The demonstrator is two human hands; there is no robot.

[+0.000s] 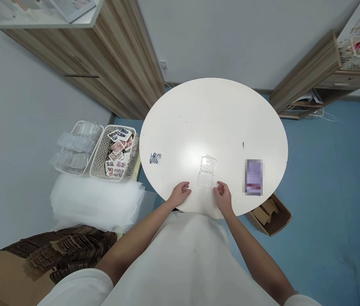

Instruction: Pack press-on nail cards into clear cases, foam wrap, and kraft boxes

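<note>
White round table (211, 110) stands on blue floor (320, 170), near a pale wall and wood-grain cabinets. On it, close to the person, lies a clear plastic hinged case (207, 171), opened flat. Left hand (180, 194) is at the left of this case and right hand (223, 196) at its right; both have the fingers loosely bent, and neither one holds an object. Toward the left edge is a small set of press-on nails (155, 158), and toward the right a blurred purple packet (253, 177). Beside the table, a white basket (103, 159) contains nail cards.
</note>
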